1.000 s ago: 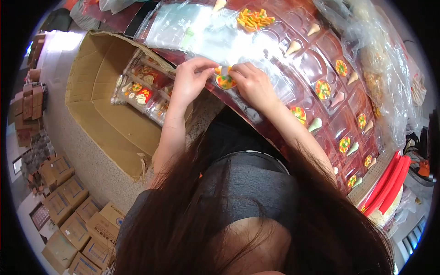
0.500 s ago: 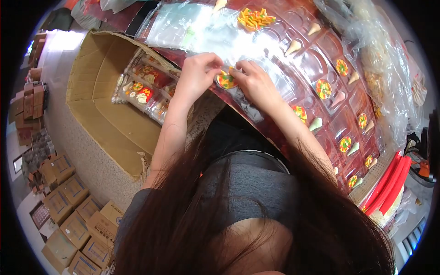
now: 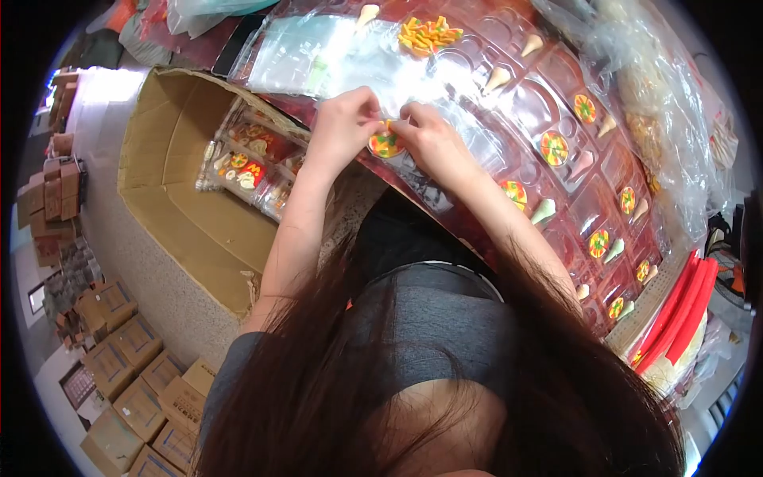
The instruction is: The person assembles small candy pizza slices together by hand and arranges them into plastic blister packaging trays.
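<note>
- While one disc (image 3: 385, 145) lay near the table's (image 3: 294, 108) close edge, two hands met over its upper rim, one from each side.
- The left hand (image 3: 343, 131) had its thumb and forefinger drawn narrow at the upper left of the disc; I could not tell whether a small piece sat between them.
- The right hand (image 3: 433, 139) had its fingers bent over the upper right of the same disc – a close grip, its contents hidden by the fingers.
- Seven more discs (image 3: 554, 149) lay to the right among clear trays (image 3: 534, 97), patterned in red, yellow and green.
- At least eleven cones (image 3: 497, 78) showed, most beside a disc; one was pink, others cream or pale green.
- One pile of orange strips (image 3: 429, 36) lay beyond the hands, its pieces too heaped to count.
- One open carton (image 3: 179, 175) stood at the left, below the table edge, with at least two filled packs (image 3: 248, 176) inside.
- Clear plastic (image 3: 636, 71) was bunched along the far right of the trays.
- Red tubes (image 3: 679, 318) lay at the right – about three.
- Several closed boxes (image 3: 137, 404) were stacked at the lower left, some cut off by the view.
</note>
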A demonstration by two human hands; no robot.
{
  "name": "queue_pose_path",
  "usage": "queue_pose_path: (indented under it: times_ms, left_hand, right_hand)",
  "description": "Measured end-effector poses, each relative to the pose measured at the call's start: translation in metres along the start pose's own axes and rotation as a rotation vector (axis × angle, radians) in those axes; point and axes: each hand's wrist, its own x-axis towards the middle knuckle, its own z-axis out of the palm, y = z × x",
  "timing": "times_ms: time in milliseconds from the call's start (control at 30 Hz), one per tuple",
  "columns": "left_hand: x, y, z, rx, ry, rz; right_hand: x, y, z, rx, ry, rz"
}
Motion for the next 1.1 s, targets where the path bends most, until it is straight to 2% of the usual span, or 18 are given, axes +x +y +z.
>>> queue_pose_path:
  times_ms: [100, 133, 267, 433, 633, 700, 767, 833, 867, 933, 1033, 1100]
  left_hand:
    - [-0.009, 0.000, 0.000, -0.288, 0.093, -0.136]
    - [-0.011, 0.003, -0.001, -0.286, 0.091, -0.132]
    - [-0.021, 0.030, -0.009, -1.182, 0.108, -0.378]
    - [-0.034, 0.042, 0.005, -1.066, 0.034, -0.279]
    - [-0.060, 0.061, 0.020, -1.311, -0.055, -0.321]
    - [-0.067, 0.065, 0.026, -1.174, -0.077, -0.334]
    - [-0.069, 0.065, 0.032, -1.034, -0.090, -0.339]
    - [-0.060, 0.057, 0.037, -0.849, -0.005, -0.188]
    - [-0.052, 0.057, 0.033, -0.851, -0.001, -0.179]
    - [-0.029, 0.058, 0.020, -0.358, 0.145, -0.042]
    - [0.022, 0.041, 0.013, -0.168, 0.288, 0.109]
    - [0.058, 0.037, 0.010, 0.032, 0.201, 0.090]
  right_hand:
    - [0.000, 0.000, 0.000, 0.019, 0.040, -0.011]
    - [0.000, -0.001, -0.001, 0.018, 0.045, -0.010]
    - [0.000, -0.023, -0.021, 0.441, 0.269, 0.204]
    - [-0.008, -0.035, -0.028, 0.246, 0.318, 0.024]
    - [-0.052, -0.053, -0.037, 0.121, 0.335, 0.206]
    - [-0.080, -0.048, -0.058, 0.169, 0.435, 0.191]
    - [-0.132, -0.047, -0.103, 0.016, 0.515, 0.365]
    - [-0.192, -0.034, -0.137, -0.168, 0.584, 0.594]
    - [-0.227, -0.025, -0.149, -0.265, 0.591, 0.733]
    - [-0.287, -0.002, -0.156, -0.396, 0.534, 0.990]
    - [-0.331, 0.027, -0.147, -0.424, 0.424, 1.193]
    - [-0.344, 0.036, -0.141, -0.415, 0.389, 1.255]
